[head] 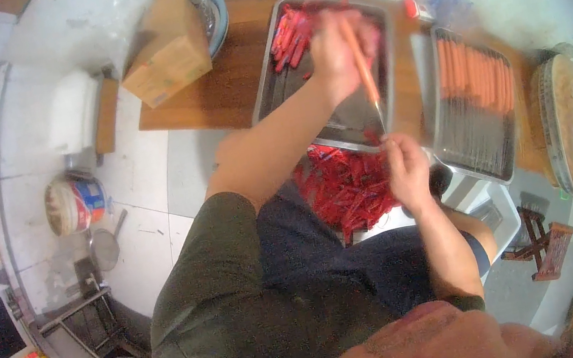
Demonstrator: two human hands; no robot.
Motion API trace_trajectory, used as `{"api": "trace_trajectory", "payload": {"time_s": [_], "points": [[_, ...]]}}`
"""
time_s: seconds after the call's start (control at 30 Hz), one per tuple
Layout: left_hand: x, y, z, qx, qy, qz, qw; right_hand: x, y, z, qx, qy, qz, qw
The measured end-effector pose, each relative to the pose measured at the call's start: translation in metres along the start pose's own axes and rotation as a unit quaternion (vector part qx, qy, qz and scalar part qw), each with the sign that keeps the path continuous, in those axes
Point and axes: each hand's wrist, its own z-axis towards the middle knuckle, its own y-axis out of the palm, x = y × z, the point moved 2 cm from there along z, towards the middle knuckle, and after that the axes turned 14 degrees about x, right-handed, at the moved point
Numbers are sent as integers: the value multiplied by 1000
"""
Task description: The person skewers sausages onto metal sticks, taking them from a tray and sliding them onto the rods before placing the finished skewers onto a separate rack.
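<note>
My left hand (336, 55), blurred, is around the upper part of a pinkish-orange sausage (363, 70) above a metal tray (266, 87). From the sausage's lower end a thin skewer (382, 119) runs down to my right hand (408, 166), whose thumb and fingers pinch it by the tray's near edge. Red-wrapped sausages (290, 37) lie at the tray's far left. Below the tray is a heap of red wrappers (348, 185). To the right, a second metal tray (434, 118) holds several skewered sausages (474, 71) side by side, their sticks towards me.
Both trays rest on a wooden table (225, 95). A cardboard box (168, 47) and a blue-rimmed basin (218, 18) stand at its left, a round wooden board (571, 129) at its right. On the floor are a bucket (75, 203), a strainer (104, 248) and a folding stool (542, 243).
</note>
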Motion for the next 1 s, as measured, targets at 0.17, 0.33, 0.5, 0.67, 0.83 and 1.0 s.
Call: {"api": "trace_trajectory", "payload": {"time_s": [0.17, 0.33, 0.5, 0.67, 0.83, 1.0], "points": [[-1, 1, -1, 74, 22, 47, 996, -3, 10, 1, 0, -10, 35, 999], [-8, 0, 1, 71, 50, 55, 995, -7, 14, 4, -19, 37, 48, 998], [-13, -2, -3, 52, 40, 58, 996, -17, 16, 7, -19, 36, 65, 997], [-17, -4, -5, 45, 30, 61, 997, -14, 19, 8, -13, 39, 60, 997], [-18, -2, -13, 56, 20, 83, 995, -12, 21, 9, 0, 14, 17, 1000], [-24, 1, -10, 42, -40, 75, 996, -17, 16, 11, 10, 23, 45, 999]]}}
